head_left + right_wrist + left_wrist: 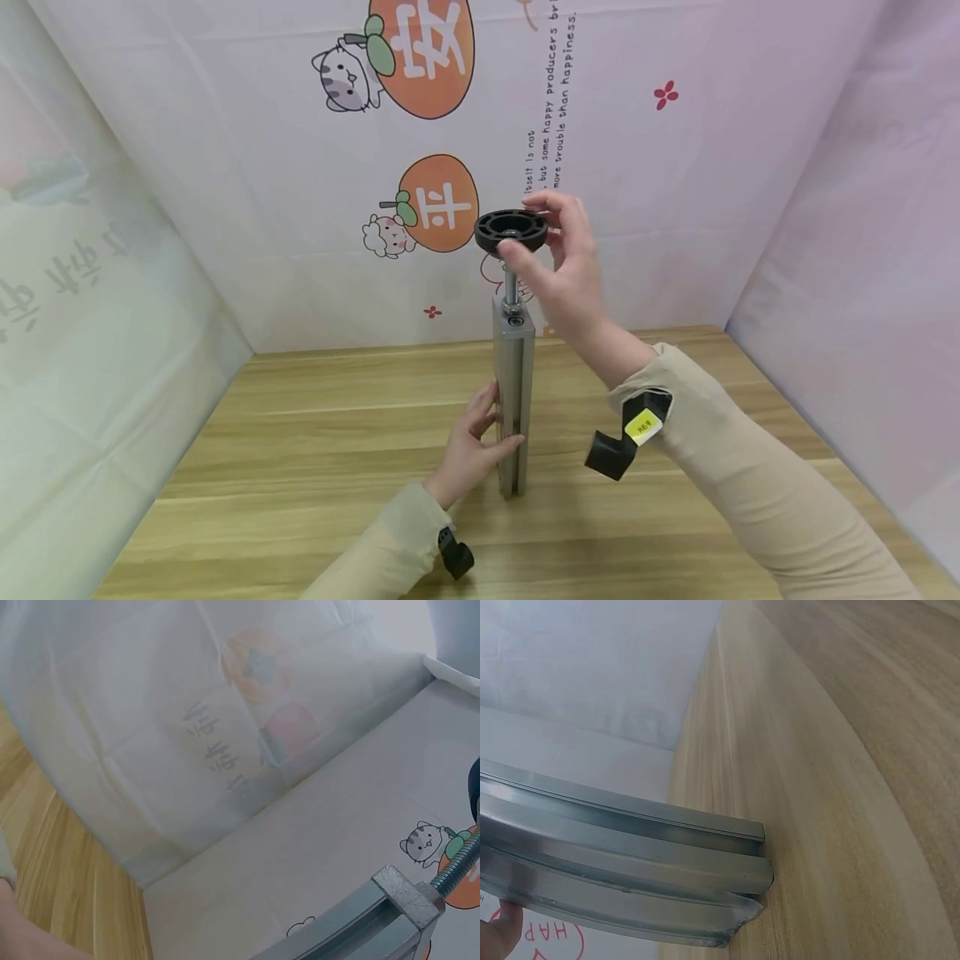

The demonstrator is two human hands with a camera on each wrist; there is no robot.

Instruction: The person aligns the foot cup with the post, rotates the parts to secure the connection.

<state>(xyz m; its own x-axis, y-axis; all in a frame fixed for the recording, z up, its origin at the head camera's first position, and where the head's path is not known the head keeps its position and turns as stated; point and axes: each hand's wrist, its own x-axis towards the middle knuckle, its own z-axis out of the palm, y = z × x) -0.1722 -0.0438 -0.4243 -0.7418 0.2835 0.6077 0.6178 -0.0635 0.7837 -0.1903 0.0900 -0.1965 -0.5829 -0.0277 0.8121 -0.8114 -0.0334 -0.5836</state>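
A silver aluminium profile [513, 400] stands upright on the wooden table, its lower end against the wood in the left wrist view. My left hand [465, 458] grips it low down, thumb across the near face and fingers round the left side. From its top rises a threaded rod [512, 286] with a nut at the base, carrying a black round levelling foot [486, 239]. My right hand [567, 267] holds that foot by its rim, thumb in front and fingers behind. In the right wrist view, the profile's top end [405, 896] and rod [457, 866] show; the right fingers are out of sight.
Wood-grain table [337, 467] lies under the profile. A white printed cloth [600, 150] hangs close behind, and plain-looking cloth walls stand at left [97, 292] and right [847, 292]. Black camera mounts [618, 450] sit on both wrists.
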